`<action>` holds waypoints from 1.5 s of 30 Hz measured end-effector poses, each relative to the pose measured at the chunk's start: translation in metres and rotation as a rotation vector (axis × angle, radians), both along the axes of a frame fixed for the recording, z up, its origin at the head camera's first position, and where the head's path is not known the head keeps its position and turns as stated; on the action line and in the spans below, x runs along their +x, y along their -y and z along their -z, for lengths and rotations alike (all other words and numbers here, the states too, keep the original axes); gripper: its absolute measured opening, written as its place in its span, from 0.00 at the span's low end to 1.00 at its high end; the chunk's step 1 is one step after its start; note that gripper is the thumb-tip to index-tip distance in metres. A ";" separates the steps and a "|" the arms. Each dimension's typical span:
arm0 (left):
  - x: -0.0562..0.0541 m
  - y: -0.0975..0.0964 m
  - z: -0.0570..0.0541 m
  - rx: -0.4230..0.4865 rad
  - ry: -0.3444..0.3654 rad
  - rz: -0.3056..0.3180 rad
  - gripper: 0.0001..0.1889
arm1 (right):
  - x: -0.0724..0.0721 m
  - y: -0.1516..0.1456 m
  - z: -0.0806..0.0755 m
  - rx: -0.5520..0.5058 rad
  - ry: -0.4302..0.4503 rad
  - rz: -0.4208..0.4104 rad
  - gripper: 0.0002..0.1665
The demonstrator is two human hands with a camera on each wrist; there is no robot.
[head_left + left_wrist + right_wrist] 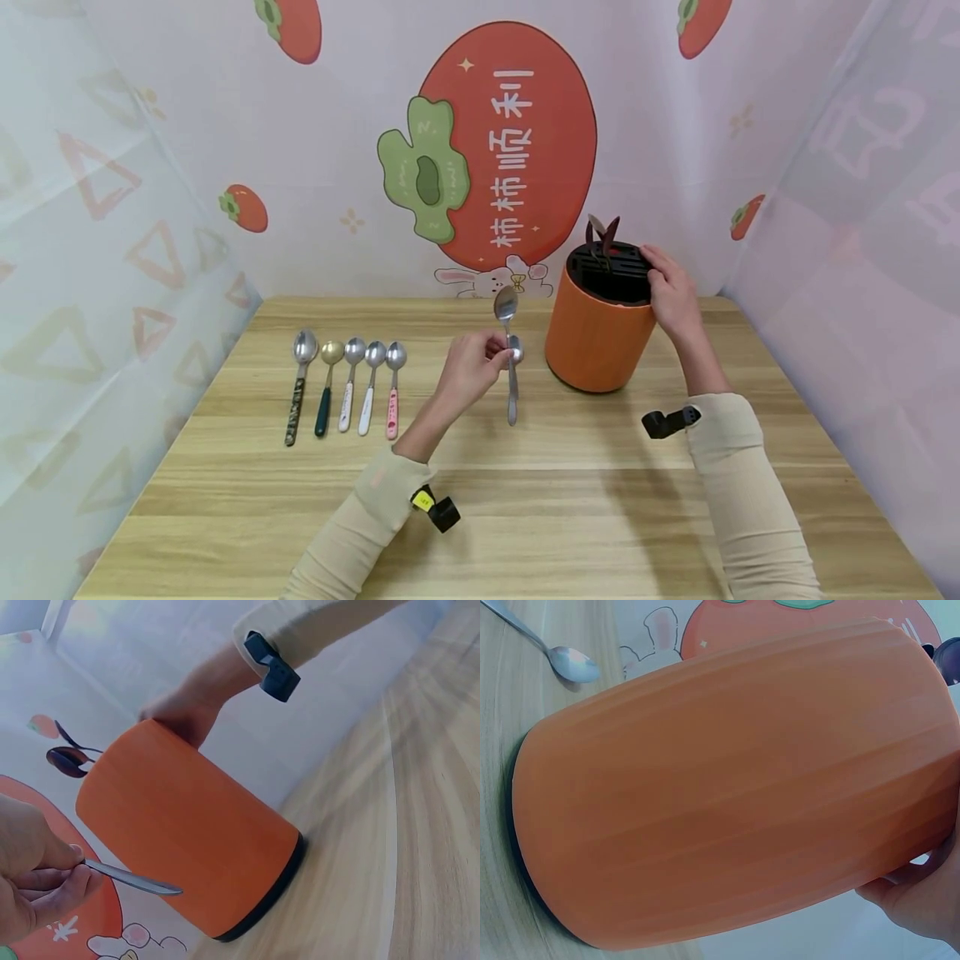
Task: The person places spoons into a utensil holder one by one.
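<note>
My left hand (472, 367) pinches a metal spoon (506, 303) by its handle, bowl pointing up, above the middle of the table. In the left wrist view the handle end (142, 881) sticks out past the fingertips. Another metal spoon (574, 665) lies on the table left of an orange utensil holder (596, 342), partly behind the held one in the head view. My right hand (672, 296) grips the holder at its top right rim. Dark spoons (67, 759) stand up out of the holder's black slotted top (622, 265).
Several spoons lie in a row at the left: one with a dark patterned handle (296, 408), one with a dark green handle (323, 410), white-handled ones (366, 410) and a pink-handled one (393, 412). A printed cloth (337, 125) hangs behind the wooden table (540, 517).
</note>
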State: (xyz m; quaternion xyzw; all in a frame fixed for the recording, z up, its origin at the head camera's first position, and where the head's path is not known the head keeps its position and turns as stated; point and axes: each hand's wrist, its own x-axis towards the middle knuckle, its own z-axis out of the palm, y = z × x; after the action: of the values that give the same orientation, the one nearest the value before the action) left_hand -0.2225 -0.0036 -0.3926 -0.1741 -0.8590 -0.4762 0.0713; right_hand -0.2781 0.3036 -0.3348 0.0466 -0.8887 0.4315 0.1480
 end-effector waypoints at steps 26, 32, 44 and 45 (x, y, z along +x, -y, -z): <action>0.009 -0.024 -0.037 -0.007 -0.123 0.061 0.04 | -0.001 -0.002 0.001 -0.004 -0.007 -0.005 0.29; 0.008 -0.035 -0.046 -0.004 -0.161 0.079 0.04 | -0.002 -0.003 0.001 0.000 -0.010 -0.004 0.29; -0.001 -0.063 -0.067 0.033 -0.263 0.119 0.06 | -0.001 -0.004 0.001 -0.006 -0.004 0.003 0.29; -0.001 -0.064 -0.068 0.037 -0.268 0.120 0.05 | -0.001 -0.003 0.001 -0.004 -0.003 0.001 0.29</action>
State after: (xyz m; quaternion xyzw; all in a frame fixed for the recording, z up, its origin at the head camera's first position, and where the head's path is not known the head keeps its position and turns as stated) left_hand -0.2238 0.0603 -0.3243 -0.2861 -0.8208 -0.4678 0.1601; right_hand -0.2793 0.3068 -0.3356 0.0465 -0.8875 0.4333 0.1498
